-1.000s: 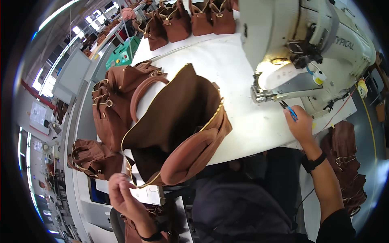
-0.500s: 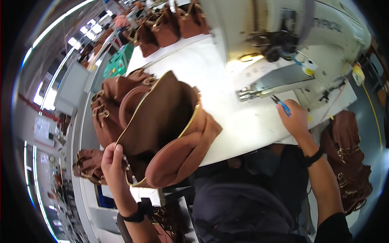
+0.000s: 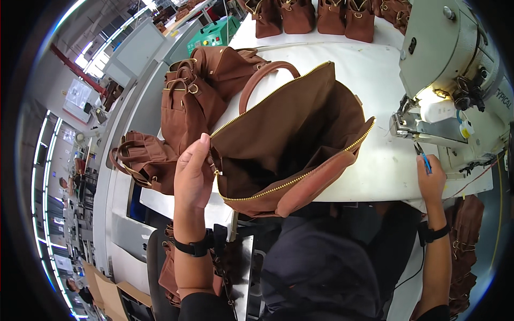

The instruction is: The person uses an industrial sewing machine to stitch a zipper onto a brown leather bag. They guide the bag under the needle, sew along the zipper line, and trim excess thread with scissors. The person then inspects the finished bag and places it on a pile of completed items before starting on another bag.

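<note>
A brown handbag (image 3: 316,187) gapes wide in front of me, its dark brown lining showing and gold zipper teeth running along both edges of the mouth. My left hand (image 3: 194,171) pinches the bag's left end, close to the zipper's end. Over by the sewing machine (image 3: 450,69), my right hand (image 3: 431,179) is closed around small blue-handled thread snips (image 3: 426,161), the dark blades pointing up toward the machine's arm. The snips are apart from the bag. The bag's far handle stands up behind the opening; its near side sags toward my lap.
More brown bags (image 3: 184,107) crowd the left of the white table (image 3: 375,176), and a row of bags (image 3: 300,16) stands along its far edge. A green box (image 3: 214,33) sits at the far left. Brown bags (image 3: 465,241) also hang or lie low on the right.
My view has turned, so the machine now appears farther right. The bag's mouth faces me more squarely and looks wider. Both hands keep their holds.
</note>
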Demonstrator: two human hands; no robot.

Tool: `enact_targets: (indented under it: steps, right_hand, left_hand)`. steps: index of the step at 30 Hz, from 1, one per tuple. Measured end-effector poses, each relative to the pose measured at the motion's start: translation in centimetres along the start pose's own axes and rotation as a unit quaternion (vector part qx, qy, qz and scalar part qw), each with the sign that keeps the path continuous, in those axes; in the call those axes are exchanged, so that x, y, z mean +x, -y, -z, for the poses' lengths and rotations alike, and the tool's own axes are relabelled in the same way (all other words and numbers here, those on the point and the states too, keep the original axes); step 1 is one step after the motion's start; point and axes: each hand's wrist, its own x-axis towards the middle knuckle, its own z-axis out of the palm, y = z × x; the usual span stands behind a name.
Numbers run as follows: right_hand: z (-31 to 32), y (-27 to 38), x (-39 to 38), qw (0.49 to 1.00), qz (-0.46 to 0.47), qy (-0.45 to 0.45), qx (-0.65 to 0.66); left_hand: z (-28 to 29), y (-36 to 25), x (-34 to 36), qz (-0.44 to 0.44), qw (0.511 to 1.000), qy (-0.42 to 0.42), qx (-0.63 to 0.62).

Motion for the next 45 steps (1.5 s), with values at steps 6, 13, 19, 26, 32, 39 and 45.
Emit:
enact_targets:
  steps: [6,13,19,26,32,39,45]
  right_hand:
    - [0.0,0.0,-0.2,1.0,0.001,-0.021,0.013]
    - [-0.9,-1.0,0.0,0.997,0.035,-0.072,0.013]
    - [2.6,4.0,-0.2,0.978,0.179,-0.09,-0.055]
    - [6.3,18.1,-0.9,0.79,-0.164,0.259,0.53]
    - [5.1,19.5,0.2,0.824,-0.127,0.228,0.504]
    - [4.9,19.1,-0.2,0.817,-0.123,0.194,0.53]
    - [4.5,19.0,-1.6,0.792,-0.17,0.15,0.567]
  left_hand:
    - [-0.8,-1.3,-3.7,-0.248,0.936,-0.03,0.248]
    - [-2.6,-2.3,-9.1,-0.381,0.757,0.073,0.527]
    - [-6.3,-1.2,-12.1,-0.455,0.688,0.101,0.556]
    - [-9.0,0.0,-13.1,-0.478,0.659,0.223,0.536]
    - [-9.2,1.5,-14.4,-0.479,0.639,0.224,0.558]
    - [-6.3,4.2,-15.0,-0.466,0.683,0.144,0.544]
    - [-6.1,4.3,-15.5,-0.45,0.703,0.151,0.529]
